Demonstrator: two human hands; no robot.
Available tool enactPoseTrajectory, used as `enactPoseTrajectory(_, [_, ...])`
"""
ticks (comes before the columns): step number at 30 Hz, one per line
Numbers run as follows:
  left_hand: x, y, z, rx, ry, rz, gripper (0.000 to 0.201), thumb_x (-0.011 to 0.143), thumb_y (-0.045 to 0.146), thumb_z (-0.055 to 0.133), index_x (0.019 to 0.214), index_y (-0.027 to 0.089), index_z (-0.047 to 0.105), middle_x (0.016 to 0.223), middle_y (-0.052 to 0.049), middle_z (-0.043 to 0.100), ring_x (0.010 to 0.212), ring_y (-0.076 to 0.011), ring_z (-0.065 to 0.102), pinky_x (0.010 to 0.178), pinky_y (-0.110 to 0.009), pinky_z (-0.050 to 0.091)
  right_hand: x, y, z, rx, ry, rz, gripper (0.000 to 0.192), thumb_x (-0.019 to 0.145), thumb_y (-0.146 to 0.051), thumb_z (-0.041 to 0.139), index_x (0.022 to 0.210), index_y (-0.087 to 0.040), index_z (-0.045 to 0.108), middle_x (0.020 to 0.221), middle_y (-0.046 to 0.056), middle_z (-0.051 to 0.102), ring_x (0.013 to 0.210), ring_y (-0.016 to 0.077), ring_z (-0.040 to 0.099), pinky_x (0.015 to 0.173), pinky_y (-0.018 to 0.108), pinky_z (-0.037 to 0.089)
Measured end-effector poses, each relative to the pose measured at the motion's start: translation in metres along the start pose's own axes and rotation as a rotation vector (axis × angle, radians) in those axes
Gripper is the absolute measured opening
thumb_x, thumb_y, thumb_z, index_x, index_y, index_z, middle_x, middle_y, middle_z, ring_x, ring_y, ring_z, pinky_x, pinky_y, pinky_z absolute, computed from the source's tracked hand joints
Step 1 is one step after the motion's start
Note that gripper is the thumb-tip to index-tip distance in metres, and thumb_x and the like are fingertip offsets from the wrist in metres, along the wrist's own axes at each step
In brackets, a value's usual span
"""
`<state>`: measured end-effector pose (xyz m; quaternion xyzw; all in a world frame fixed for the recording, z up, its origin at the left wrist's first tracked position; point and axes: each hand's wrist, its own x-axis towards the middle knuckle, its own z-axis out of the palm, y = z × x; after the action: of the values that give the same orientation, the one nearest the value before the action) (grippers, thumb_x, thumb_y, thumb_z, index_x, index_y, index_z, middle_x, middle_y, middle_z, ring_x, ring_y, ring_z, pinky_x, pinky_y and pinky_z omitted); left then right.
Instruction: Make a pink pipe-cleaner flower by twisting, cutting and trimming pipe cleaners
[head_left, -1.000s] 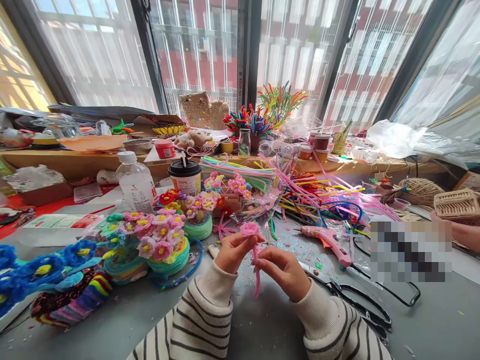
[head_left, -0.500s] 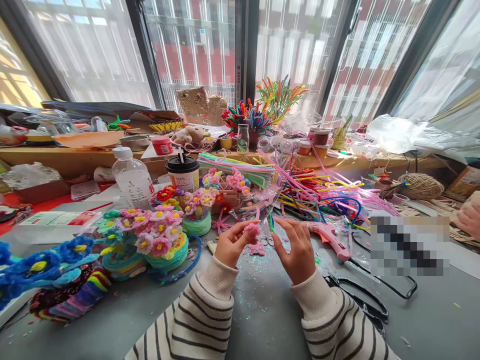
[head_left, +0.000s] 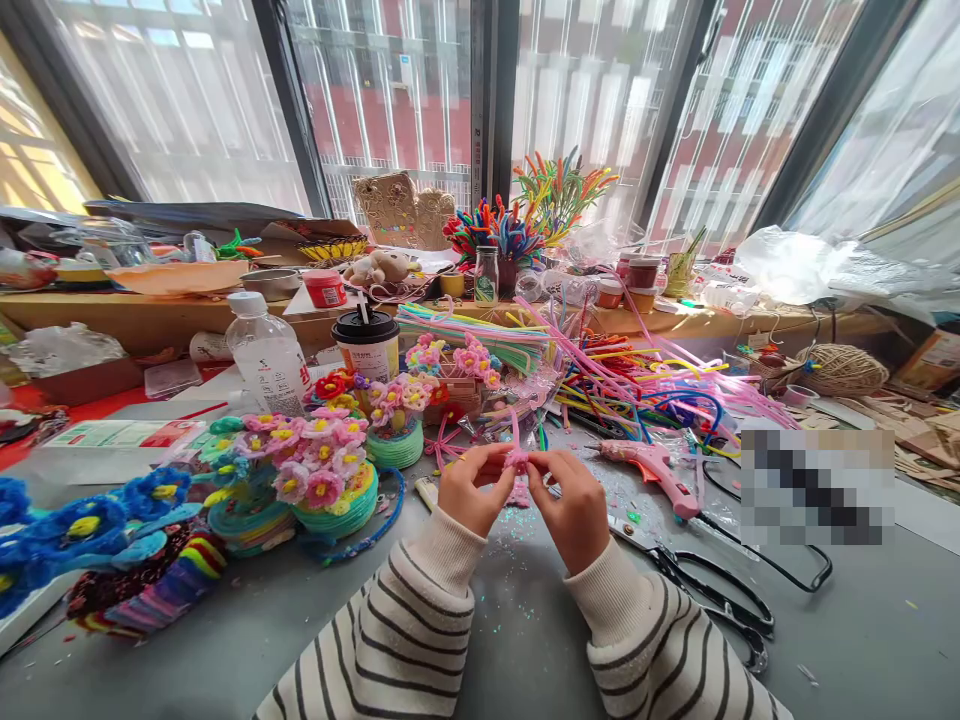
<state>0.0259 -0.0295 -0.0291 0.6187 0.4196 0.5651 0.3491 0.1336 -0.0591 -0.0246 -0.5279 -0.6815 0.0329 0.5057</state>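
Both grips are pinched nearly closed: the left hand and right hand hold a pink fuzzy piece between thumbs and fingertips, mid-table, well in from the near edge. A pink stem shows above it; another pink piece shows just below the fingers.

Toward the table's left side crowd the pink flower pot, the blue flowers and, behind, a bottle and a lidded cup. Bundled fuzzy sticks fill the far edge, closing off the space beyond the hands. To the right, a pink glue gun and open scissors lie near the right sleeve, the scissors closer to the near edge.
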Motion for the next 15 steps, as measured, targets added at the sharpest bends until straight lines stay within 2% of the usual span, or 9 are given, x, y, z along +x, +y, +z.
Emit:
enactPoseTrajectory(5, [0.0003, 0.0034, -0.0017, 0.057, 0.080, -0.035, 0.010, 0.055, 0.022, 0.056, 0.064, 0.017, 0.058, 0.060, -0.001, 0.061, 0.052, -0.0114, 0.057, 0.054, -0.022, 0.048, 0.0046, -0.0023, 0.0088, -0.023, -0.016, 0.015, 0.015, 0.075, -0.019, 0.040, 0.079, -0.015, 0.054, 0.071, 0.005, 0.055, 0.066, 0.0147, 0.049, 0.059, 0.025, 0.039])
enactPoseTrajectory(9, [0.0003, 0.0012, -0.0005, -0.060, 0.043, -0.081, 0.014, 0.055, 0.022, 0.057, 0.067, 0.015, 0.058, 0.062, -0.002, 0.063, 0.056, -0.0129, 0.058, 0.056, -0.023, 0.048, 0.0067, -0.0047, 0.0113, -0.040, -0.012, 0.041, 0.015, 0.074, -0.017, 0.040, 0.080, -0.014, 0.054, 0.072, 0.006, 0.055, 0.064, 0.0143, 0.050, 0.058, 0.025, 0.040])
enactPoseTrajectory(15, [0.0011, -0.0034, -0.0009, -0.137, 0.041, -0.126, 0.016, 0.054, 0.021, 0.058, 0.069, 0.014, 0.058, 0.064, -0.003, 0.063, 0.059, -0.0137, 0.059, 0.058, -0.024, 0.048, 0.0065, -0.0050, 0.0112, -0.054, -0.019, -0.037, 0.018, 0.075, -0.016, 0.038, 0.082, -0.015, 0.054, 0.074, 0.007, 0.055, 0.066, 0.0155, 0.051, 0.061, 0.027, 0.040])
